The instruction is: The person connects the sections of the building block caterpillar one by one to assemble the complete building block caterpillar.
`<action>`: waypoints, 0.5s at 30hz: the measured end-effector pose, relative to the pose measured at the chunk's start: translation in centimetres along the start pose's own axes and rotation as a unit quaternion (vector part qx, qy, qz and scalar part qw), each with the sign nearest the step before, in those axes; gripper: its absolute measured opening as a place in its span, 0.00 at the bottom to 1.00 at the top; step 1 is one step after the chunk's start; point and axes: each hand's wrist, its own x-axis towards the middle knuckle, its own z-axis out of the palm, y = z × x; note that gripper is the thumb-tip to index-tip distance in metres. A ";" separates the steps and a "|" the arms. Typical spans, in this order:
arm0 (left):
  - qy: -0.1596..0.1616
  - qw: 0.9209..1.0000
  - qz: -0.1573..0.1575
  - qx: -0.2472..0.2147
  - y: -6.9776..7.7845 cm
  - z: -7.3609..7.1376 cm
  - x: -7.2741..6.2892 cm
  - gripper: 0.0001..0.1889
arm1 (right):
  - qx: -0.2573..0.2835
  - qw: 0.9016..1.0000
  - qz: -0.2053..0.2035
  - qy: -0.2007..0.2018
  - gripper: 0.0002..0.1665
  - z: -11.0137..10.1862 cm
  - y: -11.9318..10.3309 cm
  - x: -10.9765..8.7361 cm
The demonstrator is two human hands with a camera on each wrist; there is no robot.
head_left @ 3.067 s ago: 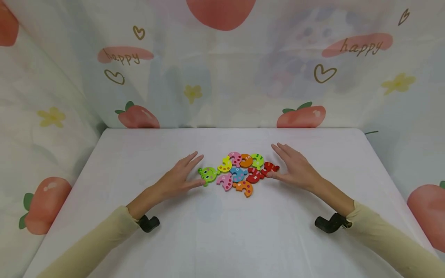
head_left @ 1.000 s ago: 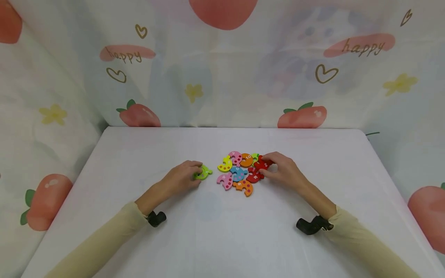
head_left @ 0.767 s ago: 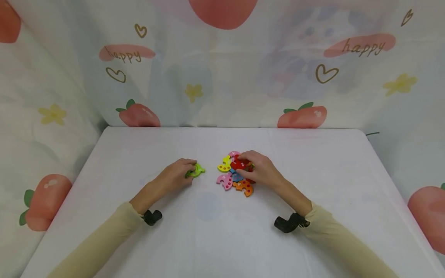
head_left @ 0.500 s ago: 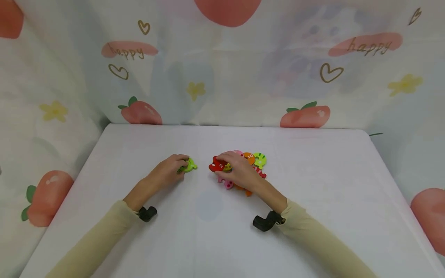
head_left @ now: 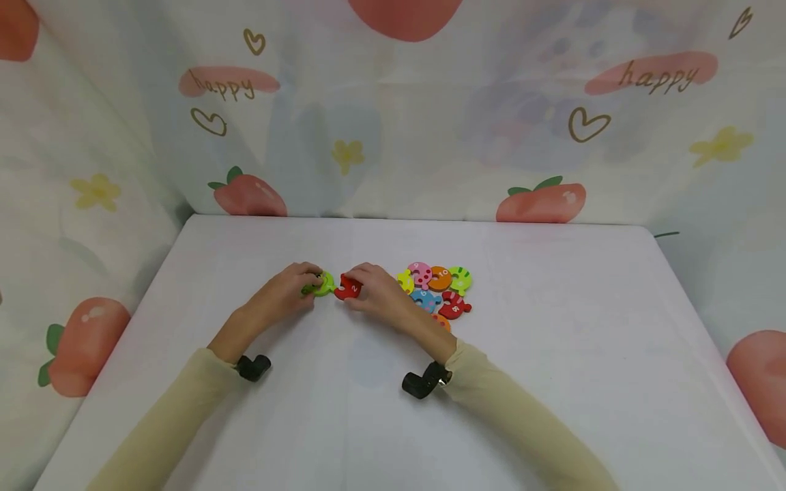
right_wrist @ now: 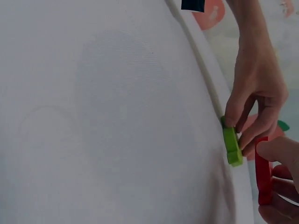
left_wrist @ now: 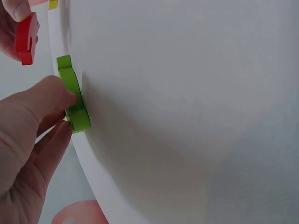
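My left hand [head_left: 284, 292] pinches a green puzzle piece [head_left: 324, 284] with a face and a small knob, between thumb and fingers. In the left wrist view this green piece [left_wrist: 72, 93] stands close to the white tabletop. Just to its right, my right hand [head_left: 383, 293] pinches a red puzzle piece [head_left: 346, 287] marked 2, its notched side facing the green knob. The right wrist view shows the red piece [right_wrist: 263, 172] edge-on, held off the table, beside the green piece [right_wrist: 231, 144]. Fingers cover part of both pieces.
Behind the right hand lies a cluster of numbered pieces: yellow [head_left: 405, 281], pink [head_left: 420, 274], orange [head_left: 439, 278], green striped [head_left: 460, 279], blue [head_left: 424, 299] and red [head_left: 453, 305]. The right forearm hides part of the cluster. A printed curtain [head_left: 393, 136] rises behind the white table [head_left: 552, 327].
Both hands took hold of pieces. The right hand carried the red piece left from the cluster to beside the green piece, which the left hand shifted left and away from the cluster.
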 end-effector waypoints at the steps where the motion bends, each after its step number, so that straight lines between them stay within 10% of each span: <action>1: 0.002 1.000 0.002 -0.001 -0.1 0.0 0.0 0.14 | -0.006 1.000 0.003 -0.004 0.28 0.3 -0.1 0.3; 15: 0.000 1.000 0.025 0.010 -0.9 0.0 0.2 0.12 | -0.056 0.998 0.018 0.011 0.27 2.3 -0.5 2.0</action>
